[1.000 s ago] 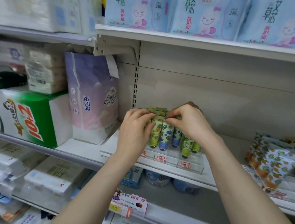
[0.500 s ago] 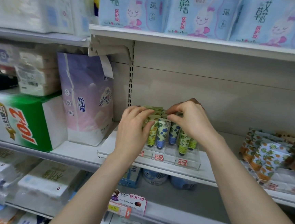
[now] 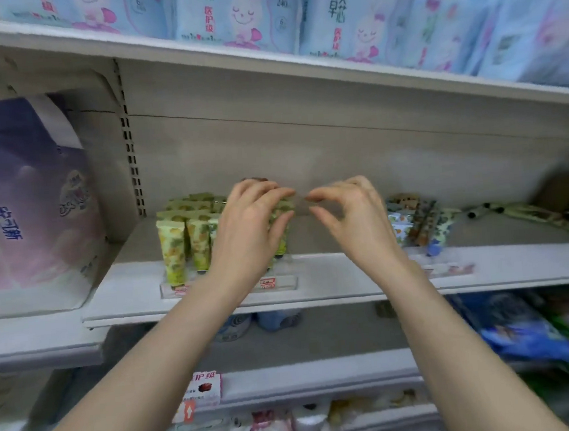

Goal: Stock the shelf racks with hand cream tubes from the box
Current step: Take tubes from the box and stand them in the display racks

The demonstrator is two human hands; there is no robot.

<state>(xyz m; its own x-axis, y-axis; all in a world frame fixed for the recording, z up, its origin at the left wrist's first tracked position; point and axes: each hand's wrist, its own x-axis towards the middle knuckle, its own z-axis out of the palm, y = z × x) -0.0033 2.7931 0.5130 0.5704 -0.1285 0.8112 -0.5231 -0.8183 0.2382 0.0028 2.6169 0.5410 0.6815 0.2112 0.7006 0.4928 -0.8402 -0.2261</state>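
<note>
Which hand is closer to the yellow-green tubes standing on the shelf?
Left. The left hand is on the tubes, fingers curled over some of their tops; the right hand hangs in the gap to their right, touching nothing.

The pale green plastic hand cream tubes (image 3: pixel 173 249) by my left hand (image 3: pixel 250 228) carry a yellow fruit print with darker green leaves, and the small flat labels (image 3: pixel 267 283) below them are red on white. The big soft plastic pack (image 3: pixel 27 203) at far left fades from purple to pink, with blue lettering. Overhead, the pale blue soft packs (image 3: pixel 230 10) show pink cartoon figures; the cream metal shelf (image 3: pixel 334 291) is plain
</note>
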